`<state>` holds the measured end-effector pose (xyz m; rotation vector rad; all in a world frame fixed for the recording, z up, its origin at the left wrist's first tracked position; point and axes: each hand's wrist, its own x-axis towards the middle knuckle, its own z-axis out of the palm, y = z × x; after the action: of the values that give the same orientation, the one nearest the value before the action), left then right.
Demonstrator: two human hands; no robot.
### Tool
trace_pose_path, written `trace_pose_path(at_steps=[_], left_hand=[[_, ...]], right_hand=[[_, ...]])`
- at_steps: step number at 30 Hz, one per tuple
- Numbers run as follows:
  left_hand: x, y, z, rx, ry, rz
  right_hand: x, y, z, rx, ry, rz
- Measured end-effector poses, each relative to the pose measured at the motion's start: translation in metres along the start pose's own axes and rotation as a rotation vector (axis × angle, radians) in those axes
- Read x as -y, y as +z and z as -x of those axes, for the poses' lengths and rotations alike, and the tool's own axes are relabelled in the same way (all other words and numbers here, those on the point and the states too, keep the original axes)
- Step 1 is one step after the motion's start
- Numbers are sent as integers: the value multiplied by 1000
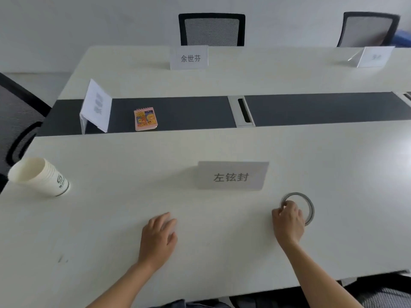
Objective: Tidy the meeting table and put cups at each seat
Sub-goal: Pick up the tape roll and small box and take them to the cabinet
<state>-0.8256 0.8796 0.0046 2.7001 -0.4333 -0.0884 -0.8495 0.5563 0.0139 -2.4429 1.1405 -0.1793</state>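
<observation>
A stack of white paper cups (pixel 40 176) lies on its side at the left end of the white table (pixel 111 218), its mouth facing the camera. A thin grey tape ring (pixel 308 202) lies flat on the table at the right. My right hand (pixel 288 223) rests on the ring's near left edge with fingers pinched around it. My left hand (pixel 159 236) lies palm down on the table, fingers loosely apart, holding nothing. A small orange and pink spiral notepad (pixel 145 119) sits on the dark centre strip.
Name cards stand before me (pixel 231 176), across the table (pixel 189 57), at the far right (pixel 373 56) and at the left end (pixel 96 105). A cable hatch (pixel 243 111) sits in the dark strip. Black mesh chairs stand opposite (pixel 211 30), far right (pixel 367 30) and left (pixel 15 116).
</observation>
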Motion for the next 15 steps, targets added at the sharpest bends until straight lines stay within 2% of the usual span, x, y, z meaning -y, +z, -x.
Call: trace_pose_path(at_steps=[5,15], left_hand=[[13,-28,-51,-62,-188,181],[40,-56,-174,-148,-385,124]], right_hand=[[42,26,23,-61,143,-190],[48,42,25,-99,250,-150]])
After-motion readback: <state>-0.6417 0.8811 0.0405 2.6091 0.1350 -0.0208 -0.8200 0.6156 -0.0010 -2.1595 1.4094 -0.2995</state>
